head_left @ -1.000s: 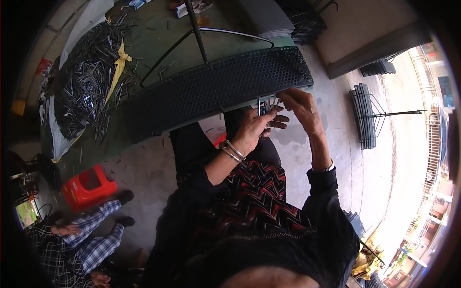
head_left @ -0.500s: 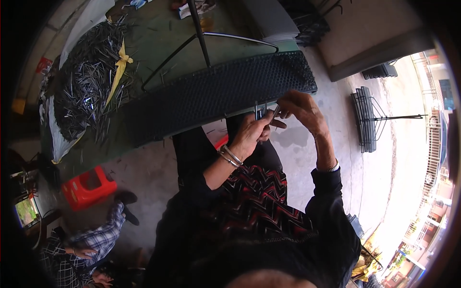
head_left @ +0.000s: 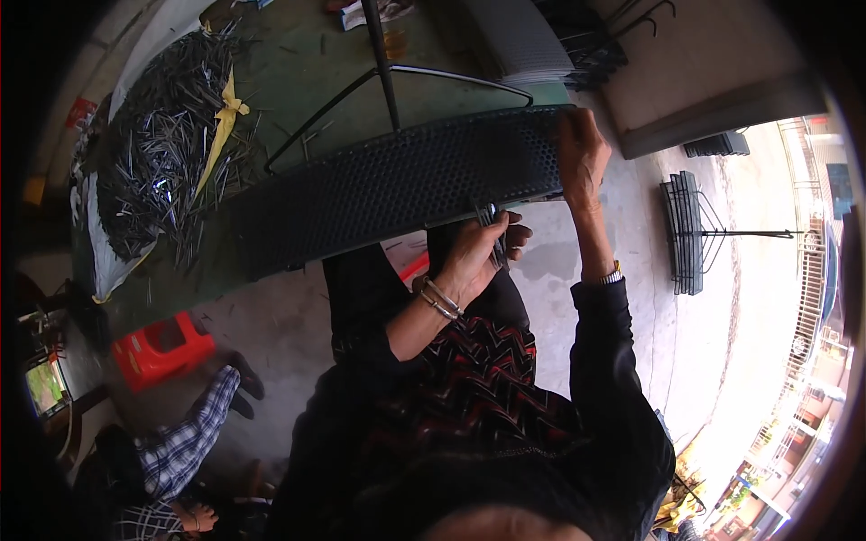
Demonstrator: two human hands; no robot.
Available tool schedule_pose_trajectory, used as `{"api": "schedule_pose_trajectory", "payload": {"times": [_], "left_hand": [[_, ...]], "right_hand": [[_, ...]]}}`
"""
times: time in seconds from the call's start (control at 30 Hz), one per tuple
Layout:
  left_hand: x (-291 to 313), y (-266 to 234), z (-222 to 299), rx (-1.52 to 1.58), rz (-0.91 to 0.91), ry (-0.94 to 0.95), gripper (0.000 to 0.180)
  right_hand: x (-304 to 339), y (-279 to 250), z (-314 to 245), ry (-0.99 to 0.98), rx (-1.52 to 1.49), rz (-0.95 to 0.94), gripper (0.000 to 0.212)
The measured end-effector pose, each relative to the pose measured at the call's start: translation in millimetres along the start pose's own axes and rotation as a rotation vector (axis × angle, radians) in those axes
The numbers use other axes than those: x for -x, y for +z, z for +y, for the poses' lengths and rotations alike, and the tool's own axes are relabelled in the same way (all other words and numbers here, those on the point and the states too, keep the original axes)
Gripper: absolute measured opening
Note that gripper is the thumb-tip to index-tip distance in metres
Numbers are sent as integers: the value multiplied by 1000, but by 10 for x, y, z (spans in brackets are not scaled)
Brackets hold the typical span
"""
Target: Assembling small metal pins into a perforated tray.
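A long black perforated panel [head_left: 388,176] lies across the near side of the green table [head_left: 298,68]. A dark wire frame with a central rod [head_left: 382,77] rises at its far edge. Below the panel's near edge, my left hand [head_left: 474,252] is closed around a few thin, dark, shiny strips [head_left: 487,215], their ends sticking out past the thumb. My right hand [head_left: 584,160] is at the panel's right end, its fingers closed at the corner. Whether it pinches the panel edge or a small strip there is hidden.
An open sack of loose dark strips [head_left: 162,162] stands on the table's left, a yellow tie [head_left: 230,108] beside it. Grey sheets [head_left: 519,41] are stacked at the back. A red stool [head_left: 162,352] and a seated person [head_left: 194,442] are lower left. More black racks [head_left: 687,233] stand right.
My right hand has moved away from my left hand, up and right to the panel's right corner. The left hand keeps its strips and has hardly moved.
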State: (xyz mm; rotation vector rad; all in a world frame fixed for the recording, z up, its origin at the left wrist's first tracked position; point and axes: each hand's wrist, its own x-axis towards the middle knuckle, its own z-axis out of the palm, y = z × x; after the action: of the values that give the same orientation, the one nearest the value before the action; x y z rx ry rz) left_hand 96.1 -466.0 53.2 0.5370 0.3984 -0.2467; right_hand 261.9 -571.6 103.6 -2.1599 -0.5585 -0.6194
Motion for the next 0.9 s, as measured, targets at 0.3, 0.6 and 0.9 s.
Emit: {"api": "schedule_pose_trajectory", "payload": {"times": [0.3,0.6,0.9], "left_hand": [[58,80,90,-74,42,-27,27],[35,8,69,-14,2,-6,21],[69,91,94,-59,50,59,22]], "right_hand": [[-82,50,71,-55,55,-70,11],[-79,79,46,-15,30,-148,13],[-110,82,-1,-135,221,-202,15]]}}
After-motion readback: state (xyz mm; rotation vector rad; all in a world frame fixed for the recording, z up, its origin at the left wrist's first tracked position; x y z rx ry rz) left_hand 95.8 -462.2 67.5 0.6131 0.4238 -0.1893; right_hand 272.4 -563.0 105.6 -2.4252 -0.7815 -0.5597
